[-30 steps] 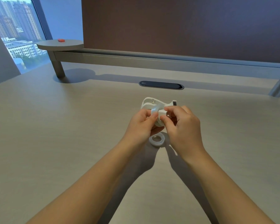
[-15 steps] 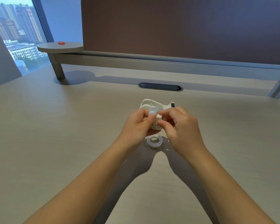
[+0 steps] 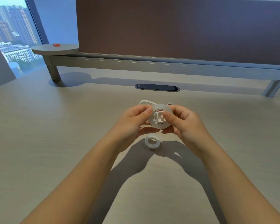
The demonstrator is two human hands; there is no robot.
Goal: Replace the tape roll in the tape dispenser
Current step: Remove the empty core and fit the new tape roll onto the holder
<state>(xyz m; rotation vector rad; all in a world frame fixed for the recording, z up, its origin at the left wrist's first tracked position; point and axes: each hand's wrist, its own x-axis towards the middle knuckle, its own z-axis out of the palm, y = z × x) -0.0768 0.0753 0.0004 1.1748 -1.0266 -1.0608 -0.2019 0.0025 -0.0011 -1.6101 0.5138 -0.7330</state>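
Left hand (image 3: 132, 122) and right hand (image 3: 183, 122) grip a translucent tape roll (image 3: 158, 109) on its white plastic hub (image 3: 160, 118), raised between them. The white plastic tape dispenser (image 3: 145, 101) lies just beyond; a spent white core ring (image 3: 152, 141) below. Seating the hub, then lowering it into the dispenser, likely comes next.

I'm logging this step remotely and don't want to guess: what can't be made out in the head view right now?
- Tape dispenser: mostly hidden behind both hands and the tape roll.
- White hub in the roll: seating unclear, right hand thumb covers it.
- Left hand fingers: tips hidden behind the roll.
- Red object on the round shelf: too small to identify.
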